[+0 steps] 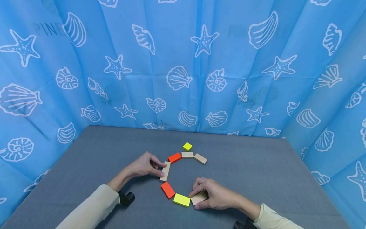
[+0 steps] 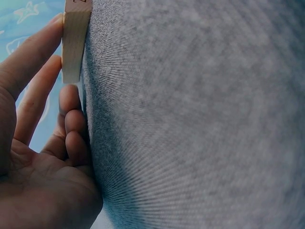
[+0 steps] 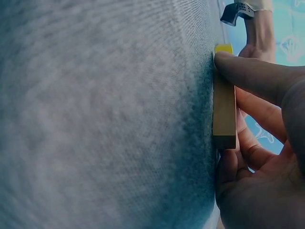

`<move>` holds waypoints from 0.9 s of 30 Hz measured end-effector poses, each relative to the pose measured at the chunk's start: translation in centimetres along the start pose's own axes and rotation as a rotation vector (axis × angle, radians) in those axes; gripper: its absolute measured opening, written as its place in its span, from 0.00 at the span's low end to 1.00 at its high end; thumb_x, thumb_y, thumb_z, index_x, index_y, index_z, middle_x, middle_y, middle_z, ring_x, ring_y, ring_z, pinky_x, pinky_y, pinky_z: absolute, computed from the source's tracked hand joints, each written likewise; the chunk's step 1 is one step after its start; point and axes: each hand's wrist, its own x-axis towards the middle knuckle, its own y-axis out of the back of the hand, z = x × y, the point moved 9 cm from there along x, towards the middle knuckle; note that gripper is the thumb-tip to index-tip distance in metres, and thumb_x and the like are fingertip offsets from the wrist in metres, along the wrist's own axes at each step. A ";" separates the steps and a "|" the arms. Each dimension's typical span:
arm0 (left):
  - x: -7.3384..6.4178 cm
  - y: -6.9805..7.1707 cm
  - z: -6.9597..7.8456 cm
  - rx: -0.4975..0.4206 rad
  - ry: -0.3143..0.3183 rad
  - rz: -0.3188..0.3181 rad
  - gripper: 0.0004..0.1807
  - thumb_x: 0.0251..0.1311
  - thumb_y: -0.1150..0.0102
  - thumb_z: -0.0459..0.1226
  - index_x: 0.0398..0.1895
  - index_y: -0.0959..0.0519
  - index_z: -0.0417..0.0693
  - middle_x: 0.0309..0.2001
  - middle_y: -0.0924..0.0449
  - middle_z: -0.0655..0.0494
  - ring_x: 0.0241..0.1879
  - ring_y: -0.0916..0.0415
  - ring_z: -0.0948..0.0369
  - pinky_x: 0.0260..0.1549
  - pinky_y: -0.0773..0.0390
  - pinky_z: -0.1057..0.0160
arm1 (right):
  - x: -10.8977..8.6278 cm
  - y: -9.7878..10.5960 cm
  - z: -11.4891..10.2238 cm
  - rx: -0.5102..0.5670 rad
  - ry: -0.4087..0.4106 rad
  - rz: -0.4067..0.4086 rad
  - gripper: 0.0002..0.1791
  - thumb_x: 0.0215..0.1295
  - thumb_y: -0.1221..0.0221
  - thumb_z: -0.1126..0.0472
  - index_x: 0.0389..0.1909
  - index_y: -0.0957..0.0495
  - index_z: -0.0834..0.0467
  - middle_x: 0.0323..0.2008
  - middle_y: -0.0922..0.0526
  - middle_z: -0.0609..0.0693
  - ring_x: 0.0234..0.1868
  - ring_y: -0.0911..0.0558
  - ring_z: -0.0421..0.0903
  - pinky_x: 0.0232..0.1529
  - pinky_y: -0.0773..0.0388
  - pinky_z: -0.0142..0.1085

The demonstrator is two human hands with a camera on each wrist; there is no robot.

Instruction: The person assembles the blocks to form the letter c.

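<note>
My left hand (image 1: 145,166) pinches a plain wooden block (image 1: 166,171) on the left side of a curved row, thumb low and index finger high on it. The left wrist view shows that wooden block (image 2: 75,45) close up, its underside along the grey cloth. At the front of the row, my right hand (image 1: 215,194) holds another plain wooden block (image 1: 199,197) between thumb and fingers. This wooden block (image 3: 224,112) lies flat on the cloth, one end right at a yellow block (image 1: 181,200).
A red block (image 1: 167,190) stands between the yellow and left wooden blocks. The curve continues at the back with a red block (image 1: 174,157) and two wooden blocks, one of them (image 1: 200,158) slanted. A small yellow block (image 1: 187,146) lies behind. A blue curtain (image 1: 183,105) borders the grey table (image 1: 251,165).
</note>
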 end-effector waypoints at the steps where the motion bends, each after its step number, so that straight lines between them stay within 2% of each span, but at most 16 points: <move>1: 0.0 0.0 0.0 0.000 -0.002 -0.001 0.20 0.49 0.20 0.37 0.48 0.11 0.47 0.30 0.23 0.54 0.30 0.29 0.58 0.27 0.33 0.64 | 0.0 0.0 0.0 0.005 -0.009 0.000 0.16 0.64 0.29 0.53 0.52 0.13 0.50 0.45 0.22 0.40 0.46 0.24 0.38 0.43 0.28 0.33; 4: -0.1 0.0 0.1 0.000 -0.004 -0.003 0.20 0.49 0.20 0.37 0.48 0.11 0.47 0.30 0.23 0.54 0.30 0.29 0.58 0.27 0.33 0.65 | 0.1 -0.1 0.4 0.008 -0.020 0.002 0.16 0.63 0.29 0.54 0.52 0.13 0.50 0.45 0.22 0.41 0.45 0.24 0.39 0.43 0.28 0.34; 6: 0.0 0.0 0.0 0.001 0.000 -0.003 0.20 0.49 0.20 0.38 0.48 0.11 0.47 0.30 0.23 0.54 0.30 0.29 0.58 0.27 0.33 0.65 | 0.1 -0.4 1.1 -0.031 0.035 0.008 0.16 0.64 0.29 0.54 0.52 0.13 0.50 0.45 0.22 0.41 0.44 0.25 0.38 0.40 0.29 0.33; 9: 0.0 0.0 -0.1 0.008 0.001 0.001 0.20 0.49 0.19 0.38 0.48 0.11 0.48 0.30 0.23 0.54 0.30 0.28 0.58 0.27 0.33 0.65 | 0.1 -0.5 1.4 -0.040 0.061 0.008 0.16 0.65 0.30 0.53 0.52 0.13 0.49 0.45 0.22 0.41 0.44 0.25 0.38 0.40 0.29 0.33; 17: 0.1 -0.1 -0.2 -0.001 0.004 0.000 0.20 0.49 0.19 0.38 0.48 0.11 0.48 0.30 0.23 0.54 0.30 0.28 0.58 0.27 0.32 0.65 | 0.1 0.0 -0.3 0.029 -0.046 0.006 0.17 0.61 0.28 0.54 0.51 0.13 0.51 0.45 0.22 0.41 0.46 0.24 0.38 0.44 0.28 0.32; 21: 0.0 0.0 -0.2 -0.007 0.009 -0.001 0.20 0.49 0.19 0.38 0.48 0.10 0.48 0.30 0.23 0.54 0.31 0.28 0.58 0.27 0.32 0.65 | 0.1 0.0 -0.4 0.000 -0.033 0.011 0.17 0.61 0.28 0.53 0.50 0.13 0.51 0.45 0.21 0.41 0.45 0.24 0.37 0.43 0.28 0.31; 27: 0.0 0.0 -0.1 -0.012 0.004 -0.002 0.20 0.49 0.20 0.37 0.47 0.10 0.48 0.30 0.22 0.54 0.30 0.28 0.57 0.27 0.32 0.64 | 0.1 0.1 -0.3 0.004 -0.066 0.027 0.15 0.60 0.27 0.52 0.48 0.12 0.49 0.44 0.21 0.40 0.44 0.23 0.38 0.43 0.28 0.32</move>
